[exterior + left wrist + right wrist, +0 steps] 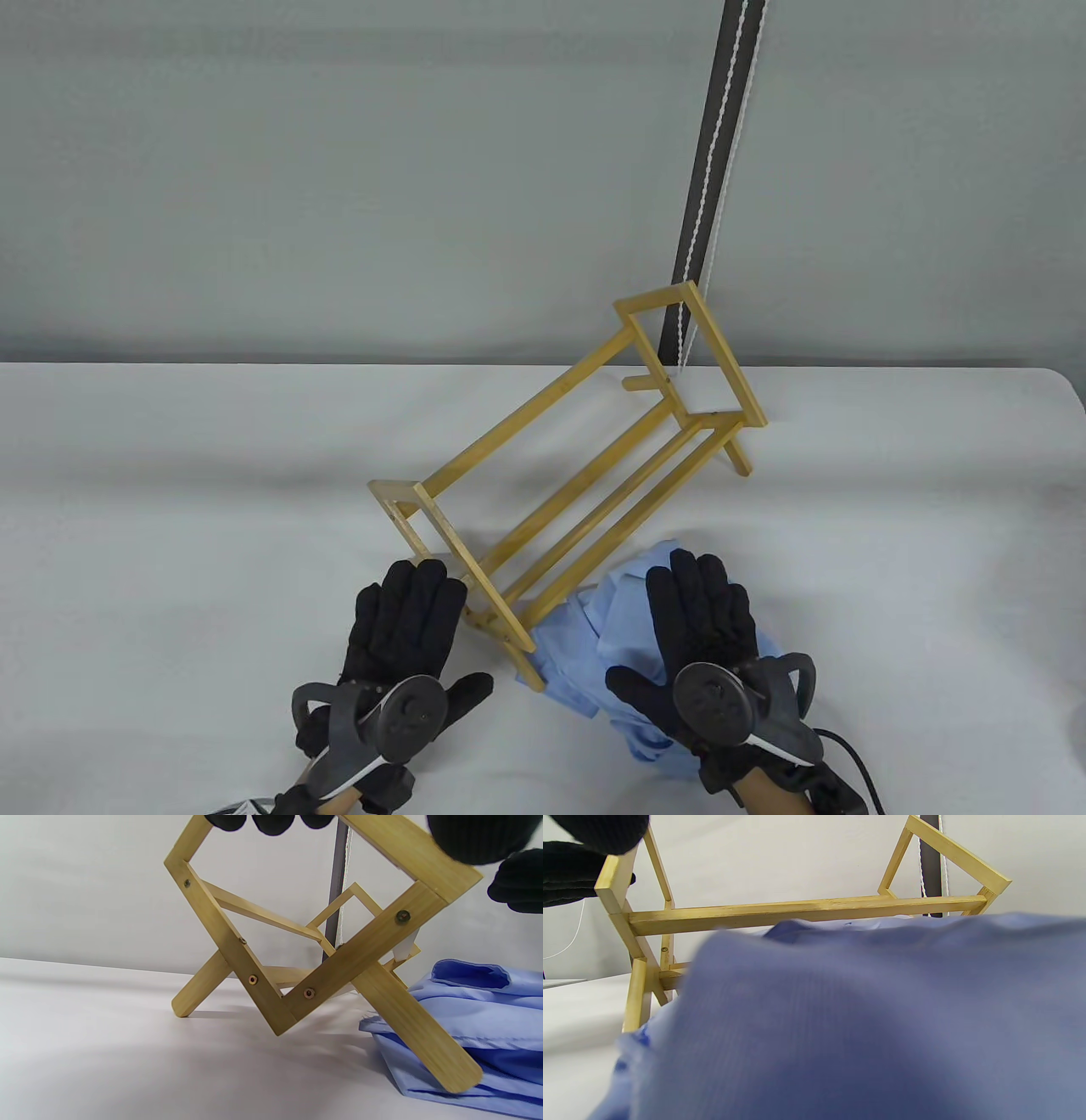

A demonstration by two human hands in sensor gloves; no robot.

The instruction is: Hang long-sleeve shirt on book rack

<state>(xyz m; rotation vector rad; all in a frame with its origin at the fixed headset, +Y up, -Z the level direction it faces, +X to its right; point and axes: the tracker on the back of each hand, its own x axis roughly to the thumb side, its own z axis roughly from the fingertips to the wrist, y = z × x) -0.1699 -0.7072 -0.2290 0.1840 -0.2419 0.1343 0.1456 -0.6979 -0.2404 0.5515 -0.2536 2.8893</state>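
While the left hand [407, 632] lies flat with its fingers spread, fingertips touching the near end frame of the book rack [568, 475], the rack itself stands on the white counter [170, 509] with its long axis running from near left to far right. It is a single rack of pale, smooth wood: two angular end frames joined by four long straight rails, fixed with small round screws, on slanted legs. In the left wrist view the near right leg rests on the edge of the long-sleeve shirt [594, 645]. That one shirt, light blue, thin and creased, lies crumpled in a heap on the counter just right of the rack's near end. The right hand [704, 628] lies open on top of the heap, palm down, fingers together and pointing away, pressing on the cloth without pinching it. Behind the rack's far end hang one dark strip [717, 144] and a white beaded cord [730, 110] against the grey wall.
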